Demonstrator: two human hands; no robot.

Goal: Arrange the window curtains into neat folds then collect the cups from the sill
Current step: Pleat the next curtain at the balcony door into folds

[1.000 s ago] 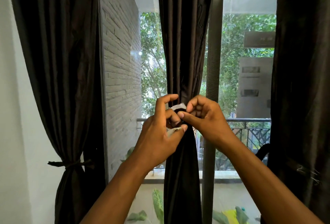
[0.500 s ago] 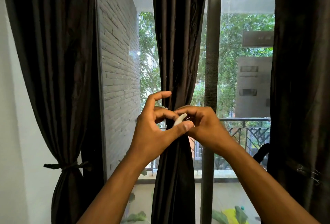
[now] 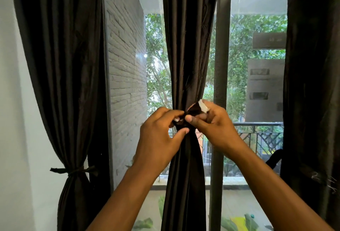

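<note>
Here we face a tall window (image 3: 257, 83) hung with three dark curtains. The left curtain (image 3: 60, 65) is already gathered low down by a thin tie (image 3: 73, 170). The right curtain (image 3: 312, 83) hangs loose at the frame's edge. The middle curtain (image 3: 187, 46) falls in front of the glass, just left of the upright bar (image 3: 219, 65), and is pinched to a narrow waist where our hands meet. Our left hand (image 3: 158, 138) curls its fingers and thumb around that gathered waist from the left. Our right hand (image 3: 215, 126) grips the dark band (image 3: 193, 110) wrapped there, with the band's white end (image 3: 203, 106) sticking up above the knuckles. The two hands touch at the thumbs. We see no cups from here; the sill is mostly hidden behind our arms.
</note>
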